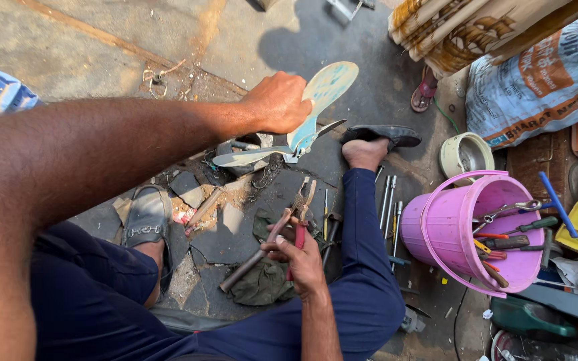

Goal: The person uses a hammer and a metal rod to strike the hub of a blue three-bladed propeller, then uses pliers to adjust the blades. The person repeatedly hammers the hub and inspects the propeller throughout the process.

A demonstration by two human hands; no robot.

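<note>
- The fan blade piece (302, 124) is looking worn: pale blue paint, mottled and rubbed, with one long paddle rising up and away and another grey blade (249, 157) sticking out sideways from a small metal hub.
- It is hanging in the air above the cracked stone slab (225, 234) on the ground, between the person's two dark shoes.
- The left hand (277, 101) is reaching out over the slab with its fingers curled tight around the narrow neck of the blade piece, just below the long paddle; the knuckles are facing up, so the fingertips are hidden.
- The right hand (300, 262) is sitting lower, near the slab's edge, gripping the pliers (300, 214) by their red handles, jaws pointing up toward the blade piece.
- A dull metal rod (252, 257) is lying slantwise on the slab, passing right beside that hand; I cannot tell whether the fingers are pressing on it.
- A row of thin steel tools (388, 200) is lying beyond the person's leg from the slab, and further out the pink bucket (436, 227) is standing full of screwdrivers and spanners.
</note>
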